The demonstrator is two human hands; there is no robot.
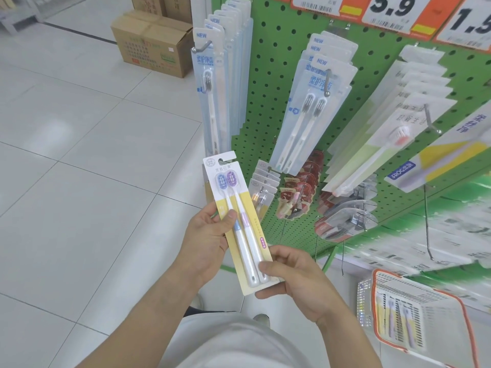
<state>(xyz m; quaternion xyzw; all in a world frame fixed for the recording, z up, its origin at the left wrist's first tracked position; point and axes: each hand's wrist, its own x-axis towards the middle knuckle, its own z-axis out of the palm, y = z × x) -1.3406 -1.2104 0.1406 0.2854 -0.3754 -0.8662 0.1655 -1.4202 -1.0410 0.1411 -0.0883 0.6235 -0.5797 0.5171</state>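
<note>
Holding the toothbrush pack (240,227) with both hands, the person stands in front of the green pegboard (265,102). The left hand (204,240) grips the pack at the middle of its left edge, with the thumb pressed on the front and the other fingers hidden behind the card. The right hand (295,282) pinches the near bottom corner, with its thumb lying across the ends of the two handles. The pack is in the air above the floor (79,155) and touches no hook. Its long axis runs from the near end at the right hand up to the far end, leaning a little to the left. The hanging hole (225,161) is therefore at the far end, away from both hands and closest to the board. The short hook with small packs (268,170) is just to the right of that hole. I judge that the pack must next go far and to the right so that the hole meets a hook, with the left hand, nearer to the hole, guiding it. A basket (364,304) with similar packs sits near on the right.
</note>
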